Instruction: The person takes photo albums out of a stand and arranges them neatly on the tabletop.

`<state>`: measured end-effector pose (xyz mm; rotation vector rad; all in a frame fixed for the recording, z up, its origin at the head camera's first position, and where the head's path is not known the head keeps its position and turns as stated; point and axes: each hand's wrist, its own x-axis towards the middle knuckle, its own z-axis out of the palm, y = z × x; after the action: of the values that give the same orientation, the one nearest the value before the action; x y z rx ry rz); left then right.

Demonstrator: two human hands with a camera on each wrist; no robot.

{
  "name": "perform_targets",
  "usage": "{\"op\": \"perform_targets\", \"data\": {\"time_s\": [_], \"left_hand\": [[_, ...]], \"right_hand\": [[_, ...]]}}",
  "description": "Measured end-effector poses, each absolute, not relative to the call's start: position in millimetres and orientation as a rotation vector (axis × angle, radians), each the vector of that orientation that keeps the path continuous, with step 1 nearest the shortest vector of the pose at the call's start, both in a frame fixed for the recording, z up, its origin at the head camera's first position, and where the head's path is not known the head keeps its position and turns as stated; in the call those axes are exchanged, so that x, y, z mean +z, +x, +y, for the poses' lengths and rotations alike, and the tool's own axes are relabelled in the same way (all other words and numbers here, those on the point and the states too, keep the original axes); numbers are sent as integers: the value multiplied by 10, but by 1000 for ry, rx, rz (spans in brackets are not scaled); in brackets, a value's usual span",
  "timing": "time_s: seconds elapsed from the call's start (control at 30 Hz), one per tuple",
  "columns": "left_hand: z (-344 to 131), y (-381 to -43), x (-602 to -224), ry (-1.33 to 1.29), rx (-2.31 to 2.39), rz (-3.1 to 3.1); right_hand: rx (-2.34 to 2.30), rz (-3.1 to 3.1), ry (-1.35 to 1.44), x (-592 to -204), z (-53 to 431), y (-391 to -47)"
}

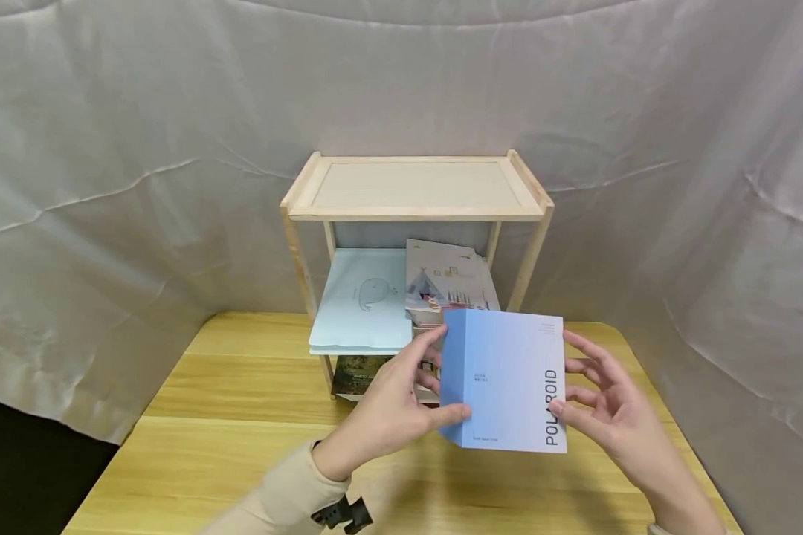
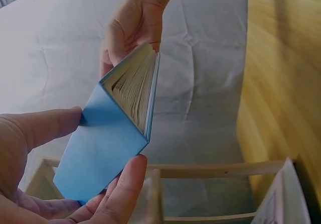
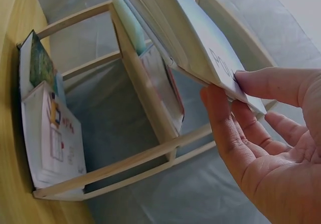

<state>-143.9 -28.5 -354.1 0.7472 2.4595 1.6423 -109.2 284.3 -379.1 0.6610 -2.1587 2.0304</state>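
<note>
A thick blue album (image 1: 508, 383) with "POLAROID" printed on its cover is held up in front of the shelf, above the table. The left hand (image 1: 401, 401) grips its spine side, thumb on the front and fingers behind. At the opposite edge, the right hand (image 1: 616, 420) pinches the cover between thumb and fingers. From the left wrist view, the album (image 2: 108, 138) shows a plain blue spine and many cream page edges. Its pages (image 3: 170, 28) also show in the right wrist view, where the right thumb presses near the lettering.
A small wooden shelf (image 1: 415, 212) stands at the back of the table (image 1: 241, 438). On its middle tier lie a pale blue whale book (image 1: 358, 297) and a tent-picture book (image 1: 444, 275). A dark green book (image 1: 361, 374) lies lower down. Grey cloth (image 1: 174, 148) hangs around the table.
</note>
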Motion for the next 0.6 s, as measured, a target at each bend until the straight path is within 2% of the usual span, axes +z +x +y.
{"op": "perform_targets", "data": {"time_s": [0.3,0.6], "left_hand": [[-201,-1455,-3761,751,1619,2428],[-131,-1410,-3938,702,1611,2386]], "right_hand": [[2027,-2179,612,-3983,2902,-996],[1978,-2302,422,-4113,2935,-874]]}}
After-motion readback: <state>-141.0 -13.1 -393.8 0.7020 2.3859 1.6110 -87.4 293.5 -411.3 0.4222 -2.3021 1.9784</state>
